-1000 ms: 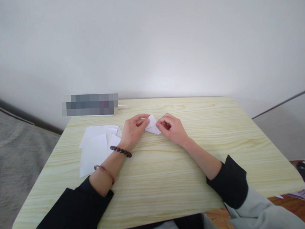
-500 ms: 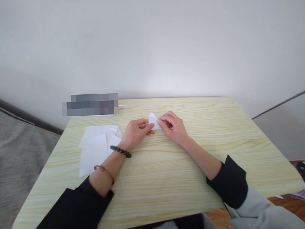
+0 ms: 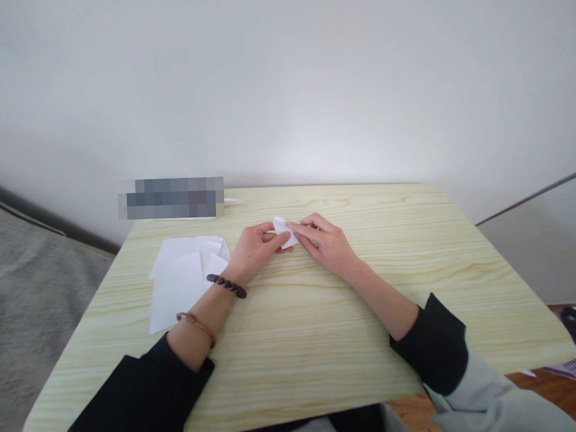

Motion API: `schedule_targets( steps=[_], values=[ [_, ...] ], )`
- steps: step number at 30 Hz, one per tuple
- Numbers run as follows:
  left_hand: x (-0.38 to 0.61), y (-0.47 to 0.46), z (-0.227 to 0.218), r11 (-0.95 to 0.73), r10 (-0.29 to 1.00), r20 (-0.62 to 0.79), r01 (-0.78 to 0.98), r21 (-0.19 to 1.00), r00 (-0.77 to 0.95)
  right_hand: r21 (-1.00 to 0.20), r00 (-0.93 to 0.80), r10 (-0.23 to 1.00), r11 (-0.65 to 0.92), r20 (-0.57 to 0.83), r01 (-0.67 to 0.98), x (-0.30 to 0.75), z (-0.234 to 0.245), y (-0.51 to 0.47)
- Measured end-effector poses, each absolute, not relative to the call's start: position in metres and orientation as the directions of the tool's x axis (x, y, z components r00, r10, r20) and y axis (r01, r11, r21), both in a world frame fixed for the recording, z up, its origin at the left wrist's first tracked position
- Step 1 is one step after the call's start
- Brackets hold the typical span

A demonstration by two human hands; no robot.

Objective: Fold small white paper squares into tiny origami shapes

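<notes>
A small folded piece of white paper [image 3: 282, 227] is held above the middle of the table. My left hand [image 3: 257, 247] grips its left side, with the thumb on the near face and the fingers behind. On the right, my right hand [image 3: 327, 243] has its index finger stretched onto the upper part of the paper and its thumb near the right edge. Whether the right thumb and finger pinch the paper is hard to make out. Several loose white sheets [image 3: 177, 289] lie beside my left forearm, partly covered by it.
The pale wood-grain table [image 3: 292, 342] reaches back to a white wall [image 3: 312, 89]. A blurred-out object [image 3: 174, 199] sits at the back left corner, with a white cable [image 3: 234, 200] beside it. Grey fabric [image 3: 40, 300] borders the left side.
The folded paper has turned and shifted slightly left. My right index finger has straightened out and moved left onto the paper's upper part, where before the fingertips pinched its right corner.
</notes>
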State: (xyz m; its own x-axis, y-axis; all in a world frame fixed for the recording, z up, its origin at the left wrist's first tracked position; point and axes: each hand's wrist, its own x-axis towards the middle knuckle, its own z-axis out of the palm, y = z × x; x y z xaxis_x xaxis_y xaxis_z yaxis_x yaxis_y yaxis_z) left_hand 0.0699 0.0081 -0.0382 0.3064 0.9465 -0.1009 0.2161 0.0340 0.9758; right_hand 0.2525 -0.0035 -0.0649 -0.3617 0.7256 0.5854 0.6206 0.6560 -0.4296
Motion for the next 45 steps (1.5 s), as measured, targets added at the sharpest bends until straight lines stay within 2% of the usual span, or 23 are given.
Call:
schedule_targets(
  steps=[10,19,25,27,30,33,35,39,45],
  values=[
    [0.0704,0.0099,-0.0366,0.028,0.965,-0.089,0.24,0.97,0.248,-0.528,-0.304,0.732,0.662,0.61,0.532,0.2503,-0.0645,-0.0024],
    [0.0673,0.012,-0.0401,0.043,0.942,-0.055,0.043,0.998,0.332,-0.417,-0.374,0.675,0.709,0.636,0.569,0.2545,-0.0633,-0.0035],
    [0.0701,0.0112,-0.0382,0.049,0.962,-0.082,0.131,0.99,0.261,-0.334,-0.434,0.651,0.723,0.622,0.605,0.254,-0.0608,-0.005],
    [0.07,0.0114,-0.0382,0.047,0.961,-0.086,0.15,0.988,0.263,-0.368,-0.424,0.652,0.73,0.629,0.576,0.253,-0.0607,-0.0055],
    [0.0688,0.0125,-0.0403,0.046,0.958,-0.086,0.149,0.988,0.275,-0.52,-0.323,0.697,0.703,0.64,0.485,0.2496,-0.0605,-0.0058],
    [0.0678,0.0133,-0.0431,0.033,0.961,-0.079,0.175,0.984,0.266,-0.719,-0.089,0.802,0.574,0.591,0.392,0.246,-0.0601,-0.0051],
    [0.0678,0.0132,-0.0439,0.013,0.966,-0.064,0.201,0.98,0.249,-0.804,-0.005,0.862,0.475,0.507,0.357,0.2449,-0.0598,-0.0044],
    [0.0673,0.0123,-0.043,-0.029,0.974,-0.022,0.219,0.975,0.226,-0.833,-0.102,0.918,0.392,0.383,0.391,0.2459,-0.059,-0.0046],
    [0.0646,0.0118,-0.042,-0.066,0.967,-0.003,0.26,0.963,0.255,-0.79,-0.167,0.914,0.404,0.369,0.462,0.2478,-0.0586,-0.0048]
  ],
)
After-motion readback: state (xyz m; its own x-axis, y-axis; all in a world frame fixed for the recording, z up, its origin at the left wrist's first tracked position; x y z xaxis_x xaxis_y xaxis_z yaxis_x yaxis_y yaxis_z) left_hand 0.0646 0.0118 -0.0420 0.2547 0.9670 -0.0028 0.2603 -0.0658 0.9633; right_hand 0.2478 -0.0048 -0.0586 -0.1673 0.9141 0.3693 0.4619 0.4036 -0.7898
